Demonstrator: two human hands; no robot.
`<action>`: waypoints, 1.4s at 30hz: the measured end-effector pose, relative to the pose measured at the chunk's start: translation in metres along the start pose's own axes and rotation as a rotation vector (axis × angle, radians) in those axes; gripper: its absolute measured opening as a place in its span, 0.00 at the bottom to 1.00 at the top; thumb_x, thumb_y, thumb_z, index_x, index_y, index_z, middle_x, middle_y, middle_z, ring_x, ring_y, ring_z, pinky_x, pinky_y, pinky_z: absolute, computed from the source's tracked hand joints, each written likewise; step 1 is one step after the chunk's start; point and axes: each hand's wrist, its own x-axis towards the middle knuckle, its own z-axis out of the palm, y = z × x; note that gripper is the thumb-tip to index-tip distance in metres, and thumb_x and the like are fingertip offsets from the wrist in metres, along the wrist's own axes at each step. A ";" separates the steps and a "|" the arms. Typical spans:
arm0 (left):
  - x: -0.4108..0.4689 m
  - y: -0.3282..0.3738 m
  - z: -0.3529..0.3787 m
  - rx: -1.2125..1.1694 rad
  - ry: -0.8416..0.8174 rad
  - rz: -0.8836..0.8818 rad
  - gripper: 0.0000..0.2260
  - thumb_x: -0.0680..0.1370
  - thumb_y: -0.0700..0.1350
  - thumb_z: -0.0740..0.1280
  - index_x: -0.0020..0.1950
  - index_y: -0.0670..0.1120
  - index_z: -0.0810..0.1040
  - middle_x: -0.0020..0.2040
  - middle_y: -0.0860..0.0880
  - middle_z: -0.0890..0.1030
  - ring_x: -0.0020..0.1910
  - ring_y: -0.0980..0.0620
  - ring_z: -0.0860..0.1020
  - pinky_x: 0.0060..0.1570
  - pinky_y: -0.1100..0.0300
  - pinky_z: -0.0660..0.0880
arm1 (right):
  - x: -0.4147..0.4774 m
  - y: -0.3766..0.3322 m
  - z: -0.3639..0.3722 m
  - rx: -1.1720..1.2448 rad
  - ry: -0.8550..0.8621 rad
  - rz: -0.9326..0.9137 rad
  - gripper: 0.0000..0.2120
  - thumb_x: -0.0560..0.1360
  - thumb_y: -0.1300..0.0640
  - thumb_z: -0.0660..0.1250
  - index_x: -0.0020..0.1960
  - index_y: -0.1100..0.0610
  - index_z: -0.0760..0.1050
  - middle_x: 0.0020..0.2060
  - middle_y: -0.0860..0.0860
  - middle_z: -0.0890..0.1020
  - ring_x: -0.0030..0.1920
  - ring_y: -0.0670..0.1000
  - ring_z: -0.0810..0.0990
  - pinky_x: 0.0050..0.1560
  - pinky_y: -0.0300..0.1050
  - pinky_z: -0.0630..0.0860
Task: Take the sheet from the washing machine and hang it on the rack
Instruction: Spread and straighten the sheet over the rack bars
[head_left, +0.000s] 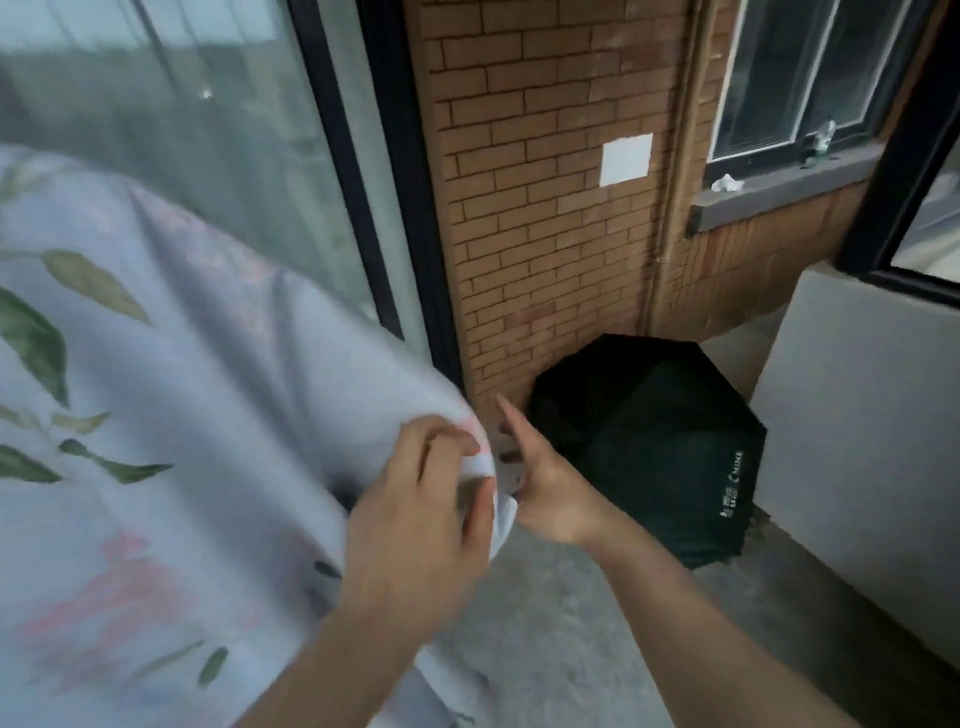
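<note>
Sheet (171, 415): pale cloth printed with green leaves and pink flowers, filling the left half of the view, draped from upper left down to a bunched corner at centre; what it hangs from is out of view. Brick wall (545, 208): tan, running up the centre behind the sheet's corner. Glazed panel (234, 156): black-framed, left of the brick, partly covered by the sheet. Concrete floor (571, 623): grey, beneath both forearms. Low grey wall (857, 441): at right, under a black window frame. Umbrella (660, 447): black, open, lying on the floor at the foot of the brick wall. Window (800, 73): upper right, over a grey sill (779, 187) bearing small white scraps. Left hand (415, 509): fingers curled, gripping the sheet's bunched corner. Right hand (545, 483): fingers held out mostly straight, just beside that corner; contact cannot be told. White plate (626, 158): square, flat on the brick.
</note>
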 end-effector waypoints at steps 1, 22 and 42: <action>0.003 0.005 0.002 0.027 0.011 -0.042 0.12 0.74 0.50 0.70 0.54 0.50 0.73 0.59 0.54 0.71 0.43 0.55 0.80 0.31 0.62 0.74 | 0.008 -0.002 -0.007 -0.013 -0.026 -0.021 0.55 0.65 0.43 0.79 0.78 0.34 0.43 0.77 0.42 0.57 0.75 0.43 0.60 0.70 0.41 0.64; 0.069 0.004 0.060 0.207 0.398 -0.531 0.24 0.66 0.31 0.66 0.57 0.49 0.67 0.49 0.50 0.74 0.47 0.47 0.74 0.42 0.63 0.68 | 0.185 -0.044 -0.035 -0.021 -0.384 -0.677 0.09 0.70 0.65 0.73 0.47 0.55 0.77 0.66 0.43 0.74 0.68 0.38 0.70 0.63 0.29 0.67; 0.129 0.133 -0.005 1.094 0.661 -1.108 0.17 0.71 0.42 0.72 0.54 0.49 0.68 0.51 0.50 0.74 0.41 0.40 0.77 0.34 0.52 0.70 | 0.210 -0.128 -0.062 0.416 -0.753 -0.612 0.03 0.79 0.57 0.61 0.48 0.49 0.72 0.42 0.49 0.81 0.43 0.48 0.79 0.41 0.46 0.75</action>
